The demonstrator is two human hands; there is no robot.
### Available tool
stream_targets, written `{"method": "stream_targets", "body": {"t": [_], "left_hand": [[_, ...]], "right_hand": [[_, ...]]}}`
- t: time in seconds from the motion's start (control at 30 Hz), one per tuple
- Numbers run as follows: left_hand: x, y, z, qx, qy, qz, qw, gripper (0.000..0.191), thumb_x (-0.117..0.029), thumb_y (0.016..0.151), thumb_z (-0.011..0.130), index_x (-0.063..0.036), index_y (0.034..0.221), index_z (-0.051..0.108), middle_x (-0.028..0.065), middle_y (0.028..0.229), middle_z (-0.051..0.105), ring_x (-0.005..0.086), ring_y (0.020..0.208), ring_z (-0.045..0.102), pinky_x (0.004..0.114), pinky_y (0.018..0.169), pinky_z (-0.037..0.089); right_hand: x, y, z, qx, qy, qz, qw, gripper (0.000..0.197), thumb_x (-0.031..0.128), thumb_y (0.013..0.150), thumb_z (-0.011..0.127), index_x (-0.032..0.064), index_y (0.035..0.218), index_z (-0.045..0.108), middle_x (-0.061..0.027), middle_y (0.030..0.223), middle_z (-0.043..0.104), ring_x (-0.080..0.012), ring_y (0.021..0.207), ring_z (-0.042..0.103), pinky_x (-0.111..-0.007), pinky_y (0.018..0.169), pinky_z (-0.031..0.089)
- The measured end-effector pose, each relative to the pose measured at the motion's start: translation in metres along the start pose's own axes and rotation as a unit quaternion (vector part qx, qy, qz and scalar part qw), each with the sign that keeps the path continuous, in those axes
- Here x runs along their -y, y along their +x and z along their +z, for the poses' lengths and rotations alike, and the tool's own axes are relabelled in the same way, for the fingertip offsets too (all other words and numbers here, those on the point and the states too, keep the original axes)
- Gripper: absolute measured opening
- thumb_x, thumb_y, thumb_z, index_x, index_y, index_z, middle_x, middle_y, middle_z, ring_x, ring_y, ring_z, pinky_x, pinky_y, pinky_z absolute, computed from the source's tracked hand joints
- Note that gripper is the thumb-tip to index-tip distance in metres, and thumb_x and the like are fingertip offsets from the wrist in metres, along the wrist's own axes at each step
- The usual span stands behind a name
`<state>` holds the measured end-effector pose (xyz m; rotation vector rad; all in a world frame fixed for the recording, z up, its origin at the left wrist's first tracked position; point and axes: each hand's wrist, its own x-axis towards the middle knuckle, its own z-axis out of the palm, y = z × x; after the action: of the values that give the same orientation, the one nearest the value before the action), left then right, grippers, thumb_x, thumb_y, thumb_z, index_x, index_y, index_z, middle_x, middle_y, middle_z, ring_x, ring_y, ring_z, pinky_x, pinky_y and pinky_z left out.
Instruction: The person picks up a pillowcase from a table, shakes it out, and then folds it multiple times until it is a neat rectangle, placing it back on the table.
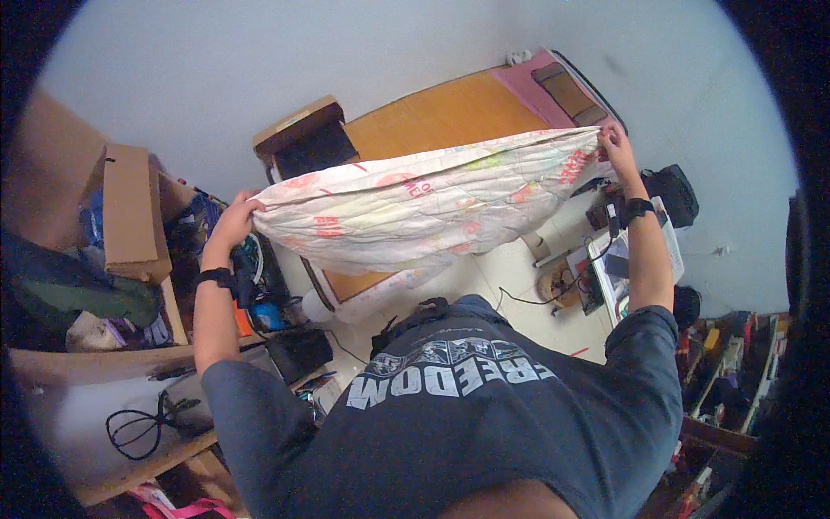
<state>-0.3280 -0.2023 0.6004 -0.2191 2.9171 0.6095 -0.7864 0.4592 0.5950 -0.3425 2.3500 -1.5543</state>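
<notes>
A white printed cloth [415,207], perhaps a bed sheet or thin quilt, is stretched between my two hands and sags in folds below its upper edge. My left hand [237,220] pinches one corner. At the far end my right hand [615,150] grips the opposite corner, higher in the picture. Both arms reach out wide, each with a black band at the wrist. Behind the cloth lies a bed or low platform with an orange-brown surface [441,113], partly hidden by it. The cloth's lower edge hangs over the near end of the platform.
An open cardboard box [133,207] and piled clothes [84,292] fill the left side. Another box [301,130] stands by the wall. A coiled black cable [139,431] rests on a desk. At right are a white rack [606,272], a stool [557,285] and a cluttered shelf [726,363].
</notes>
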Motion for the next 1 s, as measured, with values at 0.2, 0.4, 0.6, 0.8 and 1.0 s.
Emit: {"method": "stream_targets", "body": {"t": [0.2, 0.4, 0.6, 0.8, 1.0], "left_hand": [[0.019, 0.003, 0.021, 0.030, -0.039, -0.082, 0.995, 0.035, 0.005, 0.074, 0.049, -0.0084, 0.106, 0.057, 0.0161, 0.101, 0.052, 0.0335, 0.097, 0.052, 0.035, 0.087, 0.041], [0.051, 0.003, 0.043, 0.030, -0.101, -0.057, 0.993, 0.044, 0.009, 0.072, 0.047, -0.0104, 0.111, 0.055, 0.0194, 0.103, 0.052, 0.0350, 0.096, 0.051, 0.036, 0.087, 0.040], [0.078, -0.005, 0.042, 0.138, -0.205, -0.174, 0.953, 0.050, 0.014, 0.066, 0.045, -0.0081, 0.108, 0.058, 0.0122, 0.083, 0.057, 0.0208, 0.064, 0.056, 0.032, 0.057, 0.046], [0.083, -0.028, 0.068, 0.050, -0.226, -0.250, 0.940, 0.029, 0.015, 0.067, 0.044, -0.0020, 0.085, 0.060, 0.0104, 0.083, 0.056, 0.0188, 0.063, 0.056, 0.029, 0.053, 0.045], [0.052, -0.043, 0.044, 0.008, -0.139, -0.240, 0.961, 0.023, 0.010, 0.064, 0.051, -0.0031, 0.077, 0.064, 0.0162, 0.087, 0.054, 0.0309, 0.086, 0.054, 0.035, 0.076, 0.044]], "right_hand": [[-0.016, -0.004, 0.003, 0.078, -0.110, -0.021, 0.991, 0.010, 0.015, 0.090, 0.049, 0.0087, 0.090, 0.056, 0.0025, 0.075, 0.053, -0.0060, 0.058, 0.049, -0.021, 0.049, 0.040], [-0.014, -0.017, 0.019, 0.134, -0.150, -0.014, 0.980, 0.025, 0.014, 0.090, 0.048, 0.0089, 0.114, 0.054, 0.0041, 0.071, 0.043, -0.0048, 0.061, 0.039, -0.019, 0.054, 0.033], [-0.020, -0.043, 0.039, 0.185, -0.131, 0.015, 0.974, 0.035, 0.006, 0.079, 0.064, 0.0073, 0.112, 0.052, 0.0012, 0.094, 0.054, -0.0083, 0.074, 0.049, -0.024, 0.065, 0.043], [-0.035, -0.042, 0.031, 0.207, -0.152, -0.046, 0.965, 0.018, -0.003, 0.074, 0.061, 0.0057, 0.084, 0.049, 0.0017, 0.082, 0.049, -0.0100, 0.079, 0.047, -0.025, 0.070, 0.041], [-0.035, -0.033, 0.051, 0.242, -0.227, -0.152, 0.931, 0.015, -0.005, 0.070, 0.056, 0.0048, 0.072, 0.044, -0.0023, 0.075, 0.048, -0.0135, 0.076, 0.046, -0.026, 0.069, 0.038]]}}
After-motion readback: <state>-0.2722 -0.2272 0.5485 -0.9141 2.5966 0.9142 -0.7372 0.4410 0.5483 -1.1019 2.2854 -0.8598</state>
